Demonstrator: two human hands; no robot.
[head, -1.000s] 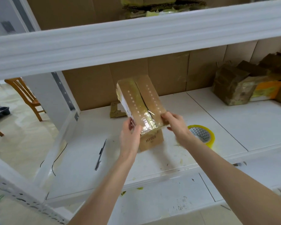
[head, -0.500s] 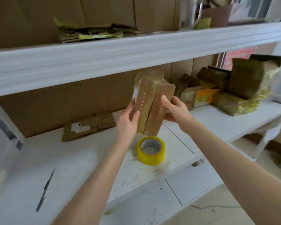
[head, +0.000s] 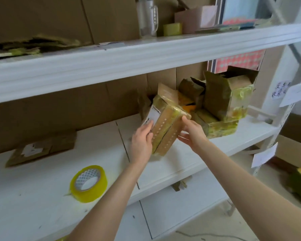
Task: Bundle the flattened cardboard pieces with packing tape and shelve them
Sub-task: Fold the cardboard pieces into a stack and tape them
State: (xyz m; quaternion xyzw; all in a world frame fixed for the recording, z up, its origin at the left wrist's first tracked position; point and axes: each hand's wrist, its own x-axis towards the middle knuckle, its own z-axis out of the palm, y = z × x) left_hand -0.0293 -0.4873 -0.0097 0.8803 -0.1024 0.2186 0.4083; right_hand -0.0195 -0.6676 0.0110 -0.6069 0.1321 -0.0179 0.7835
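A taped cardboard bundle (head: 165, 126), brown with a white label and yellowish tape, is held tilted above the white middle shelf (head: 181, 159). My left hand (head: 142, 141) grips its left side, thumb on the label. My right hand (head: 192, 132) holds its right edge with fingers around the far side. A roll of yellow packing tape (head: 89, 183) lies on the shelf to the lower left. A pile of other taped cardboard bundles (head: 224, 105) sits just right of the held bundle. One flat cardboard piece (head: 42, 148) lies at the shelf's back left.
An upper shelf beam (head: 146, 54) overhangs the work area, carrying flattened cardboard (head: 24, 46), a clear jug (head: 148, 16) and small boxes. A white upright post (head: 285, 84) with paper notes stands at the right. Cardboard panels line the back. A lower shelf (head: 172, 214) shows beneath.
Both hands carried the bundle to the right along the shelf toward the pile of taped bundles. The view swung right, so the tape roll now lies at the lower left.
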